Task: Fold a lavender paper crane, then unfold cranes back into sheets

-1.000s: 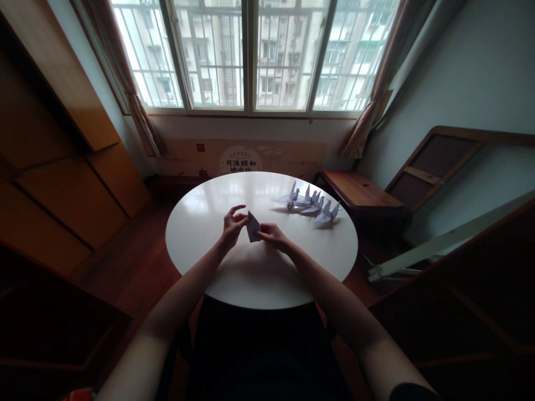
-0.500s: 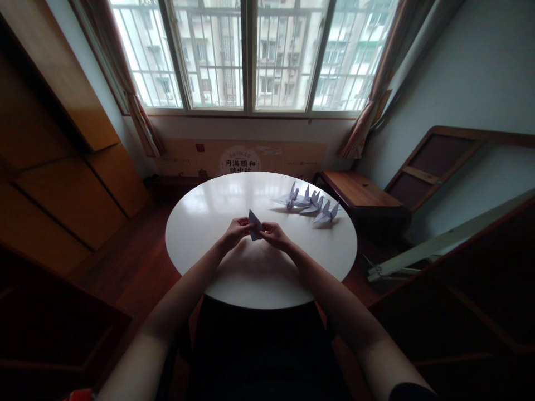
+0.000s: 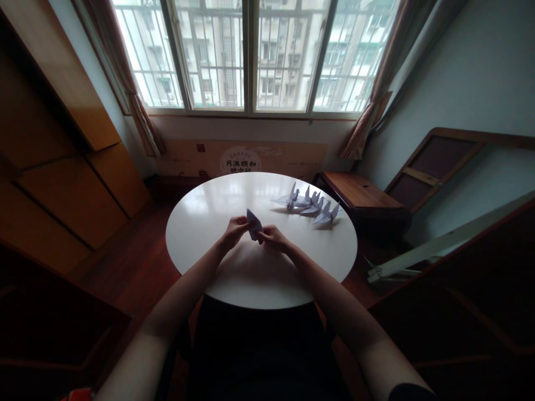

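Note:
A small folded piece of pale lilac paper [image 3: 253,223] is held just above the round white table [image 3: 209,211], its point sticking up. My left hand [image 3: 234,231] pinches its left side with closed fingers. My right hand [image 3: 271,238] pinches its lower right side, fingers closed too. Both hands meet at the paper over the middle of the table. Several finished paper cranes [image 3: 311,203] of the same colour stand in a row at the far right of the tabletop.
A wooden side table [image 3: 359,192] stands to the right of the round table. Wooden cabinets [image 3: 62,167] line the left wall. A barred window [image 3: 251,55] and a printed cardboard box [image 3: 242,159] lie behind. A framed panel [image 3: 438,161] leans on the right wall.
My left hand's fingers, spread a second ago, have closed onto the paper. The paper has been turned slightly, its tip now leaning left.

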Tool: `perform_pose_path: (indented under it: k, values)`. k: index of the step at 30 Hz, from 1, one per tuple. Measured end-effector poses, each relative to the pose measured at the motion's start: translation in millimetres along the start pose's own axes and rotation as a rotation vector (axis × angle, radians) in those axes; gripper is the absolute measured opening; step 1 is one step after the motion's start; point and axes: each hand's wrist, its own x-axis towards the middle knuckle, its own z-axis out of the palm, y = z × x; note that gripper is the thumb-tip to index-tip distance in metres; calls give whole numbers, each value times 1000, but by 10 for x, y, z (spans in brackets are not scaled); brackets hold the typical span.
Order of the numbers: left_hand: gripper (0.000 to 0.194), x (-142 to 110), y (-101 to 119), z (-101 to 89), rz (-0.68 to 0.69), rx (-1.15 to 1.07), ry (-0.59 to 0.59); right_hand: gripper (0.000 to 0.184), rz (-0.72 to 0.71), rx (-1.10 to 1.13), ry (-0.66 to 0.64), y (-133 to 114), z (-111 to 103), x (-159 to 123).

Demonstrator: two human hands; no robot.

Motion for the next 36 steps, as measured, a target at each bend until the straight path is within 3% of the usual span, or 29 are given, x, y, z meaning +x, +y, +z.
perform_pose_path:
  k: [7,25,36]
  values:
    - [31,32,20,23,54,-33,125,45,-9,-77,-6,18,-10,4]
    - [32,48,71,23,79,-86,217,43,-28,-5,-24,46,-3,2]
    - [31,30,84,23,127,-119,236,46,1,27,-53,-58,2,-40]
